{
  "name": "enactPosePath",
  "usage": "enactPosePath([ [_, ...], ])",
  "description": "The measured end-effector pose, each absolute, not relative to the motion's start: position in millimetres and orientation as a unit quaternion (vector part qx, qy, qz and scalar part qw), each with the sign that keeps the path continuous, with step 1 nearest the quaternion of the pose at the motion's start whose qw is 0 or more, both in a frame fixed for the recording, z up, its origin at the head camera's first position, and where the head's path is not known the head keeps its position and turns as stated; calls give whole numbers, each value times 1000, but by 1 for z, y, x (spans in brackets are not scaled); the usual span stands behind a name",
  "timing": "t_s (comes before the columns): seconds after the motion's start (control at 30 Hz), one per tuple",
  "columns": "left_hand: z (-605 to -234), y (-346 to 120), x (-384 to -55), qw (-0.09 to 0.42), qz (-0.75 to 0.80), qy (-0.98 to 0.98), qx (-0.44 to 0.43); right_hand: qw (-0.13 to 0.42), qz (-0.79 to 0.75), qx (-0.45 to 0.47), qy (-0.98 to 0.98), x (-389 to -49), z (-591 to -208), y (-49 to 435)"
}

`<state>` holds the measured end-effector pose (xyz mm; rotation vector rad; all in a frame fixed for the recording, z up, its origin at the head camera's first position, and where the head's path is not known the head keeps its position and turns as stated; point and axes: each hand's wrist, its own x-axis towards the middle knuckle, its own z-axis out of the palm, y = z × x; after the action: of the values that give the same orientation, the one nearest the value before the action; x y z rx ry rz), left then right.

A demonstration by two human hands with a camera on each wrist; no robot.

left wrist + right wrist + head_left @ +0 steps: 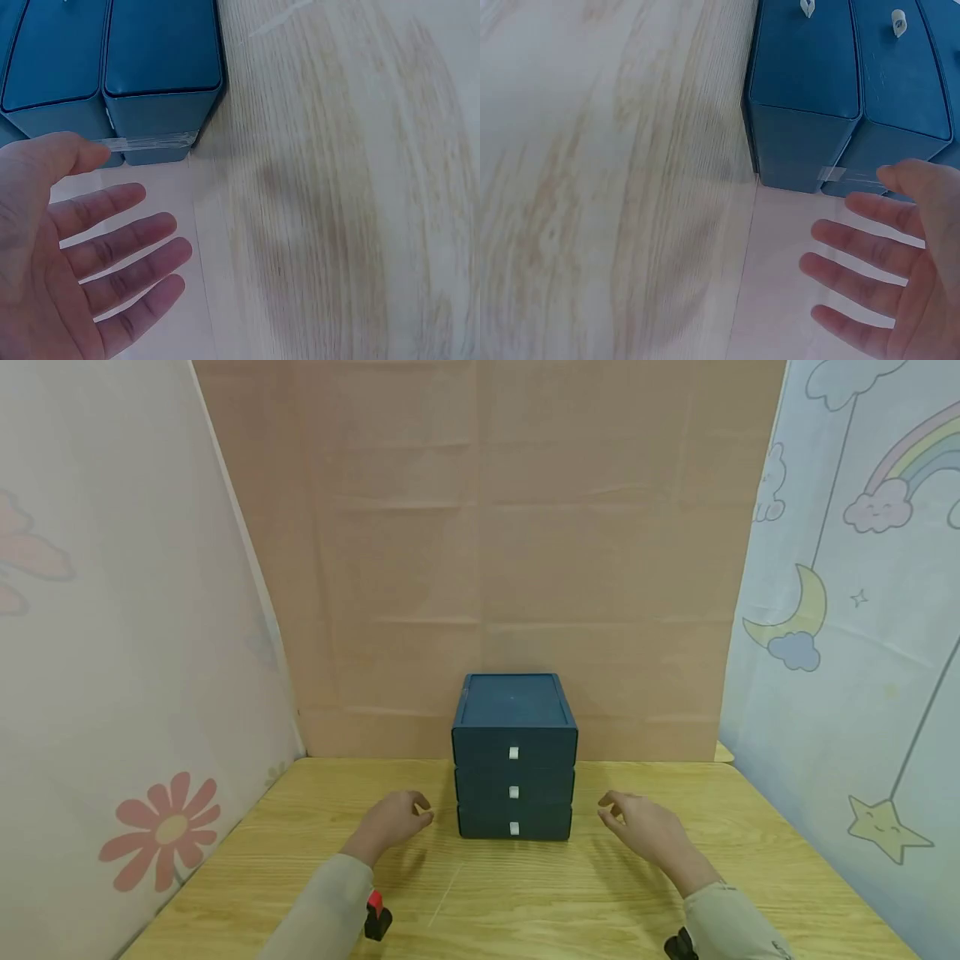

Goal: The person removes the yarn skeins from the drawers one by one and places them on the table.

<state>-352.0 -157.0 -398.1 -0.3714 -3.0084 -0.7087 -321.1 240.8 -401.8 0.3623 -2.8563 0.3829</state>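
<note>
A dark blue drawer unit (513, 702) stands on the table, its three stacked drawers pushed in. Each drawer front carries a small white pull tab (513, 792). To its left, my left hand (392, 822) hovers over the table, palm toward the unit and fingers relaxed, holding nothing. My right hand (647, 828) mirrors it on the other side, also holding nothing. Both wrist views show spread fingers and a gap between hand and unit. Clear tape (157, 141) runs along the unit's side in the left wrist view.
The wooden table (517, 902) extends to a brown paper-covered panel (600, 568) close behind the unit. White printed cloths hang on both sides, with a red flower (171, 828) on the left one and a yellow star (888, 828) on the right one.
</note>
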Motion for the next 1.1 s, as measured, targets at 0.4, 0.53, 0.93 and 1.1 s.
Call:
enactPosePath([
  [0.4,-379,-157,-358,14,-291,-947,-132,106,192,120,-968,-313,-384,234],
  [0.53,-357,-157,-366,23,-379,-913,-147,110,242,129,-955,-306,-364,222],
  [0.93,-271,-146,-378,47,-585,-803,-106,64,543,211,-810,-309,-319,157],
  [1.1,-264,-136,-379,10,-642,-763,-72,56,578,157,-799,-318,-317,137],
])
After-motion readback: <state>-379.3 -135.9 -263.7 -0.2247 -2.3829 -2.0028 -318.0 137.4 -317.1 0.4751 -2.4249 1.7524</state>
